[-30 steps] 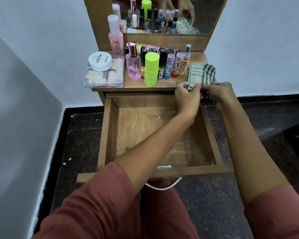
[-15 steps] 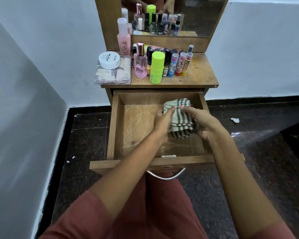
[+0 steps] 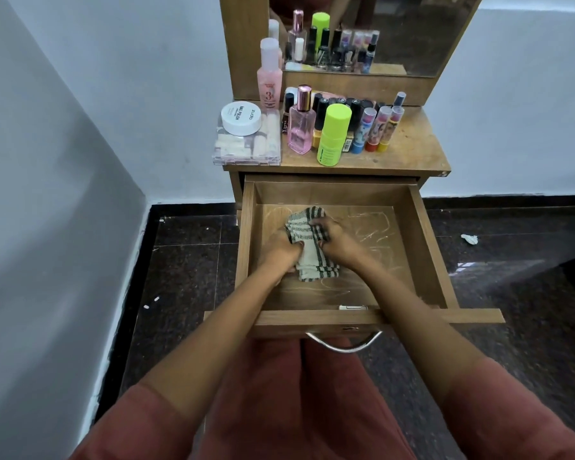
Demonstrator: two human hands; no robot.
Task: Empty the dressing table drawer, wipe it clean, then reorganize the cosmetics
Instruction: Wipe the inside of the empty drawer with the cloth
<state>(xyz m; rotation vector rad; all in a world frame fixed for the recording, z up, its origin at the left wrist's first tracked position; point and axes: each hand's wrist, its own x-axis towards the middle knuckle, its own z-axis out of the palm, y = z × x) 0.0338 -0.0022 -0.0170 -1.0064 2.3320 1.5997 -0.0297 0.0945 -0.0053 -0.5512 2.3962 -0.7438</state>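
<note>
Head view. Wiping step in hand. Drawer point(image 3: 424, 247) pulled fully out; nothing inside it but a striped cloth point(image 3: 307, 242) and both hands. The cloth lies bunched on the drawer floor, left of centre toward the back. Left hand point(image 3: 281, 252) curls round its near-left edge; right hand point(image 3: 337, 242) has fingers curled over its right side. Both have hold of it and press down. Pale scuff lines show on the drawer floor, mostly to the right and along the front, so wiping looks barely begun. The next move probably calls for sweeping the cloth over the right half and into the corners. The cosmetics point(image 3: 334, 134) stand crowded on the worktop point(image 3: 415, 151) above, under the mirror point(image 3: 422, 34): bottles, tubes, small dark-capped pots. At the left edge, a clear box point(image 3: 246, 151) holds pale pieces I cannot identify, with a white jar point(image 3: 241, 117) on its lid. Restocking not yet begun.
</note>
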